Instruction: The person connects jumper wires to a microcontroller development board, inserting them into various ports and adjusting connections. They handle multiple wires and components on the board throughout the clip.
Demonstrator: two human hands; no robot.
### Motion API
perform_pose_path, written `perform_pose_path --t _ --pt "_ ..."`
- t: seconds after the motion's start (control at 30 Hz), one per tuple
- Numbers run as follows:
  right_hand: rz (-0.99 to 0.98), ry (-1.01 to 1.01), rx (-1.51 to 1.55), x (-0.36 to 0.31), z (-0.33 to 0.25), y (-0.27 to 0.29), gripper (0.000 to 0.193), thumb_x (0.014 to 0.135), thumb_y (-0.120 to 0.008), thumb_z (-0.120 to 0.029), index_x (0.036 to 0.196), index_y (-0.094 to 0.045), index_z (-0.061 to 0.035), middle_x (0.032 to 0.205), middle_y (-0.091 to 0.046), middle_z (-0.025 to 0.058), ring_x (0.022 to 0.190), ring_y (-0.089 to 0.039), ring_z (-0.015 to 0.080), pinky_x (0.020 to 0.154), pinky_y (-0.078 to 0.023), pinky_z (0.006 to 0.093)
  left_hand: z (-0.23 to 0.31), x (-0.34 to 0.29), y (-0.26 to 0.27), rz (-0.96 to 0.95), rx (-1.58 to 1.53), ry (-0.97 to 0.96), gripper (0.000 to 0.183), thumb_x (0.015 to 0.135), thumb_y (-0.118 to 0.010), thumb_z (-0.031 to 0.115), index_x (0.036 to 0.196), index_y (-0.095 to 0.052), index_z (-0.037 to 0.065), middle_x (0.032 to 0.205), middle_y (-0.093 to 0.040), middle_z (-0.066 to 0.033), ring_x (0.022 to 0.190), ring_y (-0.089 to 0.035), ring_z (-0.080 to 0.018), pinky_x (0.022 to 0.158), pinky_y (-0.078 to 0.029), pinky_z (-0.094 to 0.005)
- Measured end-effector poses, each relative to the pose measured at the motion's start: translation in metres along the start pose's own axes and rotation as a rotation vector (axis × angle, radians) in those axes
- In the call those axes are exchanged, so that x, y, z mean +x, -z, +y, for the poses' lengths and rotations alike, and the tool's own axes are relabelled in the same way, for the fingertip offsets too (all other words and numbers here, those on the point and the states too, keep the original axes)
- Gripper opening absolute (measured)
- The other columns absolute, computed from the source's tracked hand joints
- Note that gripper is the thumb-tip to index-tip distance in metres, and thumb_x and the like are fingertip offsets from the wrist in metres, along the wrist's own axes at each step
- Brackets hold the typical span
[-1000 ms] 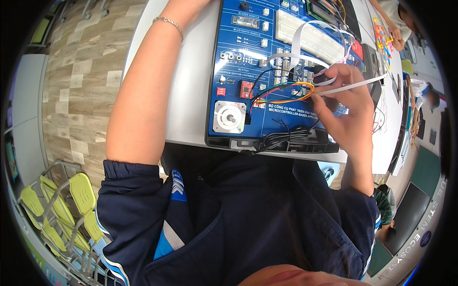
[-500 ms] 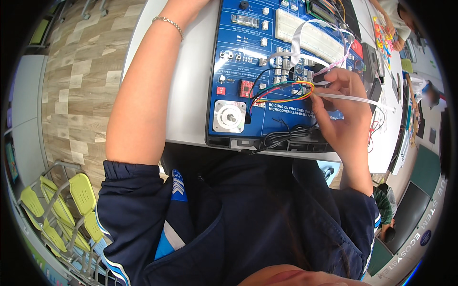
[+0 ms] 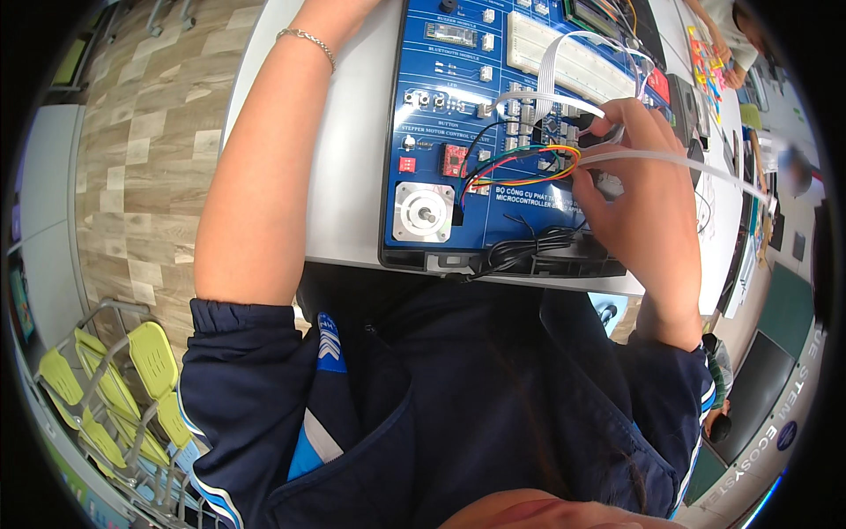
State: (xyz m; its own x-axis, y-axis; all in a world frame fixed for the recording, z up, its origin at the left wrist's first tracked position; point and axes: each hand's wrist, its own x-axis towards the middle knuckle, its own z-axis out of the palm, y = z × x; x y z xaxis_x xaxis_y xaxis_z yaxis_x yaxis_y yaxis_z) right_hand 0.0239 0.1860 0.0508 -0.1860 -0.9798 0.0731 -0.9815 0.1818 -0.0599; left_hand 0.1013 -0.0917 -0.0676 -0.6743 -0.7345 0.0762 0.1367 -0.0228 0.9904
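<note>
My right hand is over the right part of a blue electronics trainer board, its fingers curled among the cables. A white ribbon cable runs between its thumb and fingers, then off to the right with its far end in the air. Another white ribbon cable arches from a connector on the board to the fingertips. Red, yellow, green and black wires loop from beside the stepper motor to near my thumb. My left hand reaches past the board's left side; its fingers are out of frame.
A white breadboard is fixed on the board's upper part. A black cable bundle lies at the near edge on the white table. Green chairs stand at the left. Another person's arm is at the far right.
My right hand has shifted slightly right, with its fingers closer to the arched cable. The white cable's free end has swung right and down. My left arm is almost still.
</note>
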Motion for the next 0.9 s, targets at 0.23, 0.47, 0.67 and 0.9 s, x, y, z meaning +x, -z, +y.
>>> perform_pose_path --t 0.23,0.47,0.67,0.9 --pt "0.026 0.038 0.062 0.003 0.008 -0.008 0.008 0.066 -0.074 0.000 0.069 -0.067 -0.0023 0.093 -0.057 0.0059 0.092 -0.059 0.0272 0.076 -0.046 0.0403 -0.001 -0.003 0.003 0.003 -0.017 -0.022 0.033 0.099 -0.054 0.019 0.120 -0.060 -0.005 0.104 -0.067 -0.0096 0.090 -0.064 -0.0151 0.080 -0.051 -0.0272" --pt "0.072 -0.062 0.325 -0.007 0.022 -0.013 0.016 0.065 -0.076 0.002 0.080 -0.071 -0.0014 0.094 -0.060 0.0062 0.087 -0.062 0.0242 0.077 -0.048 0.0356 -0.001 0.001 -0.004 0.005 -0.007 0.003 0.032 0.099 -0.053 0.019 0.120 -0.061 -0.004 0.103 -0.067 -0.0090 0.089 -0.063 -0.0146 0.079 -0.051 -0.0267" --pt "0.218 -0.111 0.823 -0.032 0.044 0.004 0.017 0.073 -0.076 0.006 0.088 -0.071 0.0001 0.097 -0.062 0.0087 0.088 -0.060 0.0152 0.075 -0.047 0.0266 -0.008 0.001 0.005 0.032 0.033 -0.028 0.032 0.098 -0.057 0.022 0.122 -0.064 0.002 0.104 -0.068 -0.0033 0.092 -0.061 -0.0100 0.086 -0.048 -0.0253" --pt "0.350 -0.125 1.505 -0.079 0.114 0.017 0.013 0.082 -0.068 0.008 0.093 -0.065 0.0011 0.093 -0.061 0.0116 0.061 -0.055 0.0093 0.050 -0.044 0.0197 -0.008 0.003 0.005 0.022 0.065 -0.018 0.032 0.096 -0.060 0.023 0.122 -0.067 0.007 0.104 -0.068 -0.0016 0.088 -0.058 -0.0097 0.084 -0.047 -0.0254"
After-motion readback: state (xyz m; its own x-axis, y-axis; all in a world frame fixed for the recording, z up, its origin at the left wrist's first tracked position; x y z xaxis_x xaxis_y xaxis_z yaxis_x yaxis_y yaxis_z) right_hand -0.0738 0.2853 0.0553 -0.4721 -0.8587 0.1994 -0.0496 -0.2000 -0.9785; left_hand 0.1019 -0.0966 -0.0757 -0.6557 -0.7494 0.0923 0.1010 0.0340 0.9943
